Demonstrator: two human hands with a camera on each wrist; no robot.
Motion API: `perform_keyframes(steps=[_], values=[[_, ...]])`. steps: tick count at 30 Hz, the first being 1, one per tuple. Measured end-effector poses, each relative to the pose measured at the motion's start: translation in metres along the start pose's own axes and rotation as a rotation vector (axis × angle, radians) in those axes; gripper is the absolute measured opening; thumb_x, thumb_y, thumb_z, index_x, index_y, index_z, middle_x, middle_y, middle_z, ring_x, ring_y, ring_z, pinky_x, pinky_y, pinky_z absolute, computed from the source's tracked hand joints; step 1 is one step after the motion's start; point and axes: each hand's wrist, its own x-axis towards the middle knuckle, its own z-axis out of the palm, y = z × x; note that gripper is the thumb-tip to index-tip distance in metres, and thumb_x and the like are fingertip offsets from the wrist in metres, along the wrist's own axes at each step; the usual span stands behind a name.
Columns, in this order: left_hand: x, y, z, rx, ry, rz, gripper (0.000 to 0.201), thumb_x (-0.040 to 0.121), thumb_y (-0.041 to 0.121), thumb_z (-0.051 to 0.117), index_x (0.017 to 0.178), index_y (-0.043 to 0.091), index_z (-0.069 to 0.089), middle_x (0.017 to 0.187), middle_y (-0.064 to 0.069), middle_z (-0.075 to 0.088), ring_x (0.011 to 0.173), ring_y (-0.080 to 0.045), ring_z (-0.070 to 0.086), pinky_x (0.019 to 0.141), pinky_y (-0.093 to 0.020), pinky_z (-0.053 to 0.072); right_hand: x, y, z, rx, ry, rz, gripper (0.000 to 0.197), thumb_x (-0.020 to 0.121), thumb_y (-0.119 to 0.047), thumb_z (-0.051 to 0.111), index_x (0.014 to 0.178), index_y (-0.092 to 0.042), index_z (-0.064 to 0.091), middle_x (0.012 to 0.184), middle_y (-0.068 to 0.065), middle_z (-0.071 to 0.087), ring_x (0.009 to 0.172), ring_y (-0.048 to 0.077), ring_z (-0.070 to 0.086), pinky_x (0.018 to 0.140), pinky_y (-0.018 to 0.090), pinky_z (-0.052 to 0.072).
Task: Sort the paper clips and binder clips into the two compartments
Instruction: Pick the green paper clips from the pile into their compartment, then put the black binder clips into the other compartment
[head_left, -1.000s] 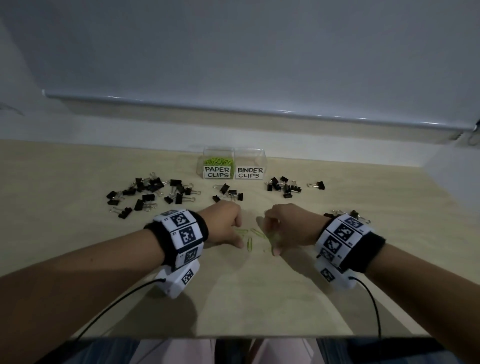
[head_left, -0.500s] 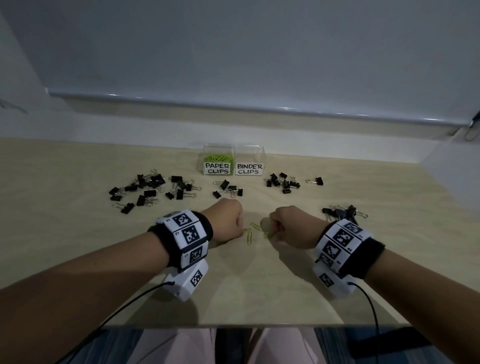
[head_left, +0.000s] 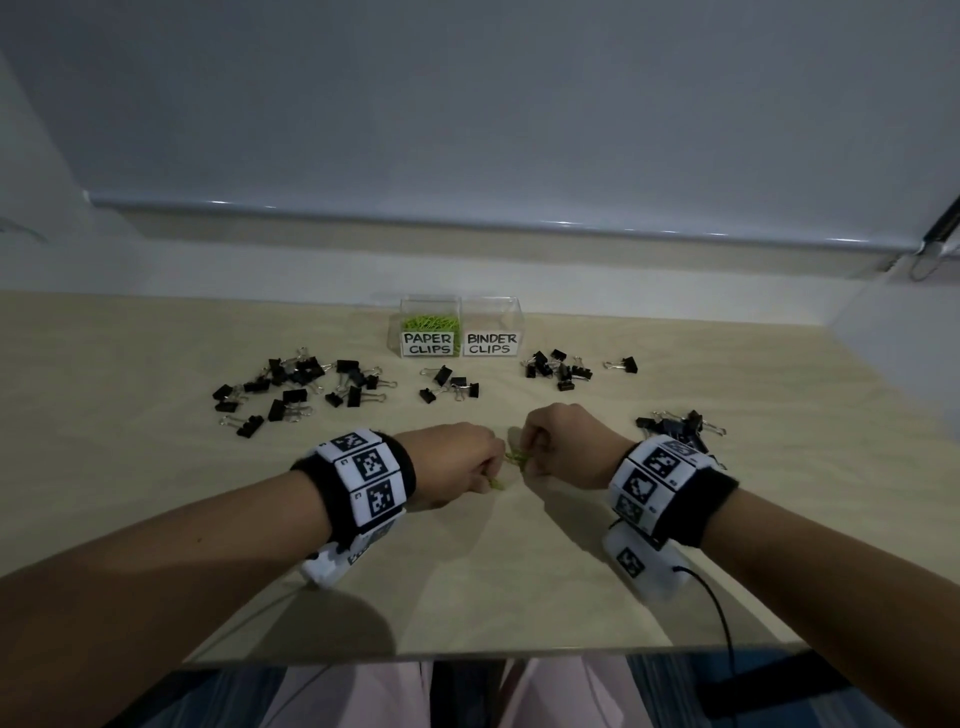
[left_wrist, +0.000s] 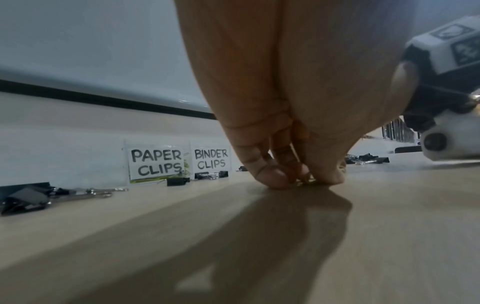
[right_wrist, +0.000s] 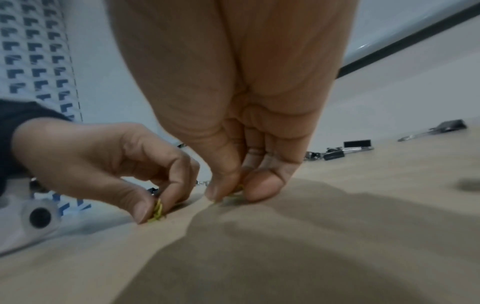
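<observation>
Both hands meet at the table's middle over a few green paper clips (head_left: 515, 458). My left hand (head_left: 491, 475) pinches green paper clips (right_wrist: 157, 209) between thumb and forefinger, tips down on the wood. My right hand (head_left: 525, 457) pinches another green paper clip (right_wrist: 235, 190) against the table. A clear two-compartment box (head_left: 493, 309) stands at the back; its left side, labelled PAPER CLIPS (head_left: 428, 343), holds green clips, and the right side is labelled BINDER CLIPS (head_left: 491, 343). Black binder clips (head_left: 296, 387) lie scattered around.
More binder clip groups lie in front of the box (head_left: 449, 387), to its right (head_left: 558, 366) and near my right wrist (head_left: 678, 423). A white wall with a ledge (head_left: 467, 223) runs behind the table. The table's front edge (head_left: 467, 654) is close to my body.
Both hands have closed in on the green paper clips that lay loose between them; each now pinches clips, and fewer lie free on the wood.
</observation>
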Motion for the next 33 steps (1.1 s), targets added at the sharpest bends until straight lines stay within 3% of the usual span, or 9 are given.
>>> perform_keyframes(steps=[5,7,9,11,13,20,24,28,33], values=[[-0.005,-0.005,0.004,0.089,0.006,0.0,0.012,0.095,0.018,0.053,0.086,0.02,0.045,0.091,0.002,0.041,0.08,-0.018,0.045,0.072,-0.029,0.037,0.018,-0.021,0.008,-0.082,-0.045,0.073,0.018,0.086,-0.009,0.055,0.1,-0.001,0.063,0.104,0.013,0.064,0.095,0.03,0.06,0.077,0.033,0.05],[-0.009,-0.008,0.004,0.119,0.007,-0.017,0.012,0.096,0.015,0.05,0.087,0.018,0.044,0.09,0.001,0.04,0.077,-0.016,0.041,0.071,-0.028,0.035,0.02,-0.025,0.01,-0.126,-0.073,0.103,0.009,0.088,-0.008,0.052,0.082,-0.002,0.054,0.086,0.012,0.059,0.086,0.032,0.057,0.067,0.033,0.044],[-0.013,-0.012,0.004,0.147,0.017,-0.031,0.009,0.097,0.012,0.048,0.089,0.015,0.045,0.091,-0.001,0.041,0.077,-0.016,0.039,0.071,-0.029,0.035,0.019,-0.029,0.012,-0.155,-0.091,0.125,0.022,0.089,-0.006,0.049,0.068,-0.006,0.043,0.07,0.006,0.046,0.078,0.03,0.049,0.065,0.029,0.037],[-0.016,-0.017,0.004,0.166,0.032,-0.041,0.009,0.096,0.008,0.046,0.089,0.014,0.045,0.092,-0.004,0.044,0.078,-0.018,0.04,0.072,-0.031,0.038,0.019,-0.029,0.012,-0.174,-0.095,0.12,0.01,0.091,-0.005,0.048,0.085,0.001,0.053,0.081,0.011,0.053,0.082,0.032,0.053,0.066,0.028,0.037],[-0.019,-0.021,0.005,0.165,0.041,-0.057,0.012,0.096,0.005,0.043,0.087,0.014,0.041,0.089,-0.003,0.043,0.08,-0.02,0.042,0.072,-0.033,0.039,0.017,-0.03,0.012,-0.178,-0.104,0.111,0.017,0.09,-0.006,0.049,0.103,0.004,0.056,0.098,0.018,0.059,0.095,0.034,0.059,0.067,0.029,0.038],[-0.024,-0.039,-0.002,-0.027,0.114,-0.154,0.02,0.095,0.011,0.046,0.079,0.019,0.039,0.078,0.002,0.045,0.065,-0.014,0.039,0.057,-0.027,0.031,0.011,-0.029,0.018,-0.179,-0.065,-0.001,0.02,0.085,-0.004,0.052,0.102,0.001,0.06,0.105,0.02,0.062,0.096,0.035,0.06,0.079,0.039,0.054],[-0.022,-0.049,-0.025,-0.162,0.221,-0.188,0.019,0.094,0.014,0.05,0.077,0.021,0.045,0.076,0.006,0.054,0.064,-0.009,0.047,0.056,-0.023,0.035,0.019,-0.029,0.005,-0.141,-0.11,-0.013,0.017,0.083,-0.004,0.054,0.097,0.001,0.062,0.102,0.017,0.064,0.09,0.031,0.059,0.074,0.036,0.051],[-0.004,-0.065,-0.067,-0.171,0.412,-0.237,0.007,0.095,0.015,0.052,0.091,0.012,0.056,0.087,0.002,0.059,0.074,-0.013,0.056,0.063,-0.023,0.043,0.052,-0.033,-0.037,-0.023,0.048,-0.015,0.013,0.085,-0.002,0.055,0.091,-0.001,0.066,0.098,0.013,0.068,0.091,0.026,0.064,0.081,0.034,0.054],[0.032,-0.089,-0.117,-0.145,0.554,-0.347,0.008,0.093,0.011,0.057,0.088,0.007,0.062,0.095,-0.011,0.062,0.086,-0.025,0.059,0.075,-0.029,0.044,0.125,-0.05,-0.08,0.008,0.252,0.016,0.007,0.084,-0.009,0.064,0.089,-0.006,0.067,0.098,0.012,0.07,0.093,0.024,0.065,0.075,0.026,0.049]])
